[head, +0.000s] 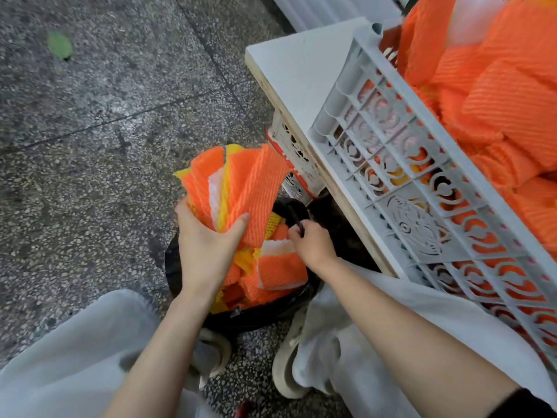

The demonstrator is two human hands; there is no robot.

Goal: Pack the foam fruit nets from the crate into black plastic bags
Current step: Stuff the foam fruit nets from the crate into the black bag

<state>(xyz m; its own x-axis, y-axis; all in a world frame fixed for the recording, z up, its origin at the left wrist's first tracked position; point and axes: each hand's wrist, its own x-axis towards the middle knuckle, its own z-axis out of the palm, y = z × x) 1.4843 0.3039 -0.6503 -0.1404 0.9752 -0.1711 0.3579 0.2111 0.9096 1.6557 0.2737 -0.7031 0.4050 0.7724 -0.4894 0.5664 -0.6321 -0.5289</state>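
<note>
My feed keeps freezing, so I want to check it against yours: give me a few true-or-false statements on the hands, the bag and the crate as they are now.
1. The left hand grips a bundle of foam nets, orange, yellow and white, above the black plastic bag. True.
2. The right hand reaches into the grey crate. False: it grips the bag's rim.
3. The bag is empty. False: it already holds packed nets.
4. The crate stands on a white tabletop and holds a heap of orange nets. True.
5. The bag sits on the tabletop. False: it sits on the speckled floor, beside the table.
</note>
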